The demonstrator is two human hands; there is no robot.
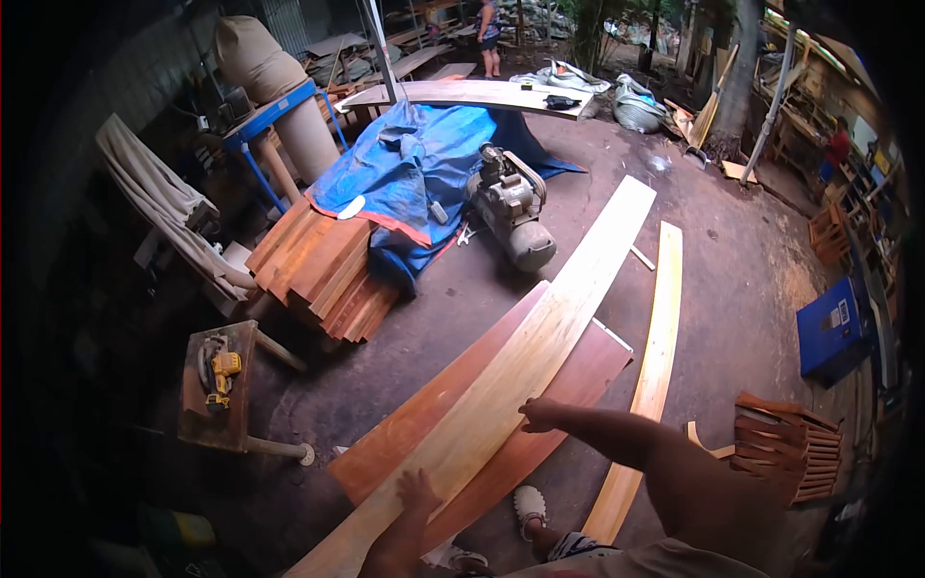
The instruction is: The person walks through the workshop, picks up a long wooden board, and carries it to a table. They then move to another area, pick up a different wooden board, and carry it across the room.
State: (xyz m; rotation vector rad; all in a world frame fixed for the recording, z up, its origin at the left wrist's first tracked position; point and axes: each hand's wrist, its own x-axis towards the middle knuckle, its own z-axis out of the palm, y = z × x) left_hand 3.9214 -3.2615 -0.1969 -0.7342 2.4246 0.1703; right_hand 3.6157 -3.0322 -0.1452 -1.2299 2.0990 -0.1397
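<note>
A long pale plank (482, 393) runs away from me across a wider reddish-brown board (588, 376). My left hand (419, 491) lies on the near part of the plank, palm down with its fingers spread. My right hand (541, 414) is at the plank's right edge, fingers bent and closed against it; their undersides are hidden. To the right, a second, narrower pale plank (655, 356) lies on the floor.
A circular saw (222, 371) rests on a small wooden stand (198, 424) at left. Beyond are stacked reddish timber (318, 265), a blue tarp (424, 159) and an air compressor (515, 207). Slatted wooden pieces (785, 448) and a blue box (831, 330) stand right. A person (488, 39) stands far back.
</note>
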